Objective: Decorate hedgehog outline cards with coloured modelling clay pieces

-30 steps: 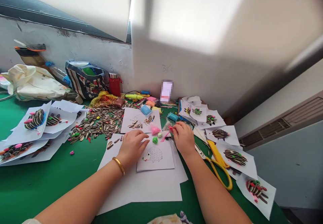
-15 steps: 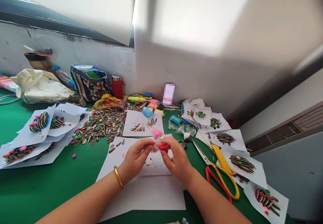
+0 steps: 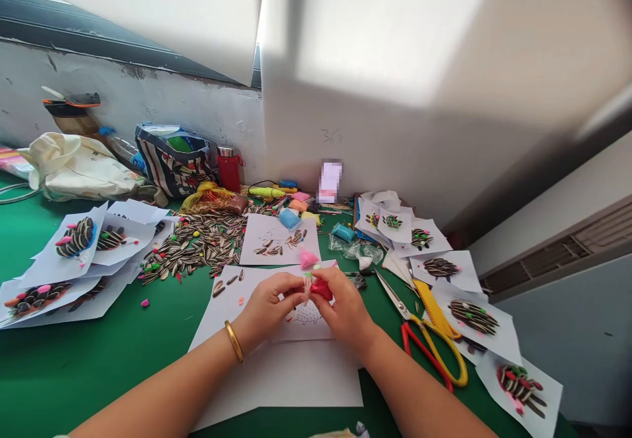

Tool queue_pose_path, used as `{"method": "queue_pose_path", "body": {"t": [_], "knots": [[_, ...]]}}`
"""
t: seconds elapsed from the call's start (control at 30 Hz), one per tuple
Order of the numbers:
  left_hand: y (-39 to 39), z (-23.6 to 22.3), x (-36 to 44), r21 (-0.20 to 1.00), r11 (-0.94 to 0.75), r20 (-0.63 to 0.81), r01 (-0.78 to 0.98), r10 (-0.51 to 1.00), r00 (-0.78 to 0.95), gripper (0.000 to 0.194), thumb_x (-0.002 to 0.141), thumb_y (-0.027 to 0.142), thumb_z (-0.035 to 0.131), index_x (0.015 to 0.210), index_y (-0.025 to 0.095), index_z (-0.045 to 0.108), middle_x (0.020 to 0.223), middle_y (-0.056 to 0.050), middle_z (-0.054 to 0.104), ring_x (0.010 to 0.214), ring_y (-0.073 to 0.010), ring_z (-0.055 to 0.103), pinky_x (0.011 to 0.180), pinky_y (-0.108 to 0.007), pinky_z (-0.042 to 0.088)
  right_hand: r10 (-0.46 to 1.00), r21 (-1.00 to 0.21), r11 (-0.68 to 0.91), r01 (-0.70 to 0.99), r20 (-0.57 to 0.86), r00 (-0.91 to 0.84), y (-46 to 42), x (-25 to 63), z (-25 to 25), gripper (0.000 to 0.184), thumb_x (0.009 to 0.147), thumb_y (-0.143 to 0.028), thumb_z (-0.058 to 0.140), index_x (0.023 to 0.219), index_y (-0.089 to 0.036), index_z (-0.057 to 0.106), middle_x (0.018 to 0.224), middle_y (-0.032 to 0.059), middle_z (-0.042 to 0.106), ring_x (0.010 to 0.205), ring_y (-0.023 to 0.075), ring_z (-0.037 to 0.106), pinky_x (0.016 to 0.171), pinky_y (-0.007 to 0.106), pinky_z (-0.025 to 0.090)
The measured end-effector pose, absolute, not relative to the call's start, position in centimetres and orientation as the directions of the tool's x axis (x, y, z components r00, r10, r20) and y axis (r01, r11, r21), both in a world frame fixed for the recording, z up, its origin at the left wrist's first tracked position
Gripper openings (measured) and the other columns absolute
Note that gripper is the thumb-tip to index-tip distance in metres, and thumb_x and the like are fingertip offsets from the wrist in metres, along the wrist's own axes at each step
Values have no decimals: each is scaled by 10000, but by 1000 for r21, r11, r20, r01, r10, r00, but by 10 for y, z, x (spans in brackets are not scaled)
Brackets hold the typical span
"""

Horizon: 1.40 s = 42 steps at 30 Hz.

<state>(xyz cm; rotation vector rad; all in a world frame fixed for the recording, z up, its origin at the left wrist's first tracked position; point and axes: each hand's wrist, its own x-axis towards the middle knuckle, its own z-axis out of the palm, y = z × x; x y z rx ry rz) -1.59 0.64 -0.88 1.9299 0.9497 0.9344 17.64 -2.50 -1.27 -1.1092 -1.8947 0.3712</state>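
My left hand (image 3: 270, 307), with a gold bangle (image 3: 234, 341) on its wrist, and my right hand (image 3: 345, 313) meet above a paper sheet with a hedgehog outline (image 3: 309, 316). Both pinch a small clear bag holding red modelling clay (image 3: 320, 288). Pink clay in a clear wrapper (image 3: 309, 259) sits just above my fingers. My hands hide most of the outline. A paper sheet with several sunflower seeds glued or laid on it (image 3: 279, 237) lies beyond them.
A heap of striped sunflower seeds (image 3: 192, 248) covers the green table (image 3: 99, 359) at left, beside finished seed hedgehog sheets (image 3: 74, 244). Right of my hands lie yellow-handled scissors (image 3: 437, 352) and red-handled scissors (image 3: 419, 349). Clay packets (image 3: 289, 219) and bags stand along the wall.
My hands have come together over the hedgehog sheet, and the red clay bag is now pinched between them. The small green clay pieces are no longer visible. The view has shifted slightly.
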Motion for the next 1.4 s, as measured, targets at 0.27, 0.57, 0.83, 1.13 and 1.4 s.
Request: {"method": "queue_pose_path", "body": {"t": [0.27, 0.57, 0.83, 1.13, 1.4], "knots": [[7, -8, -15, 882, -382, 274, 274, 891, 362, 112, 807, 305, 686, 863, 210, 710, 834, -29, 690, 761, -165, 618, 722, -291, 522, 800, -616, 589, 523, 536, -270, -24, 173, -12, 108, 876, -153, 550, 958, -222, 556, 849, 27, 574, 796, 181, 532, 723, 318, 464], [9, -9, -17, 866, -435, 332, 246, 868, 369, 123, 834, 294, 671, 901, 230, 751, 880, -42, 673, 820, -172, 627, 766, -297, 526, 806, -629, 585, 512, 522, -279, -25, 171, -11, 127, 883, -152, 552, 986, -225, 565, 908, 40, 594, 854, 190, 543, 753, 320, 466], [9, -10, -17, 890, -393, 285, 230, 874, 393, 122, 834, 287, 666, 899, 229, 752, 883, -37, 733, 837, -180, 658, 805, -310, 535, 835, -640, 545, 541, 468, -289, -27, 172, -8, 85, 917, -213, 537, 998, -218, 563, 887, 32, 615, 785, 172, 544, 719, 300, 451], [15, -6, -15, 999, 24, -7, -45, 937, 350, 243, 702, 361, 780, 841, 164, 747, 850, -52, 752, 768, -186, 660, 728, -309, 544, 817, -557, 561, 612, 490, -303, -19, 181, -10, 216, 994, -311, 441, 1125, -209, 580, 1108, 97, 664, 984, 224, 613, 845, 348, 485], [12, -2, -16, 983, 151, -92, -104, 898, 430, 255, 744, 343, 773, 933, 172, 759, 965, -63, 757, 867, -190, 659, 812, -297, 520, 798, -433, 593, 679, 422, -429, -18, 182, -10, 324, 954, -443, 527, 1124, -185, 621, 995, 110, 686, 910, 249, 626, 802, 370, 491]]}}
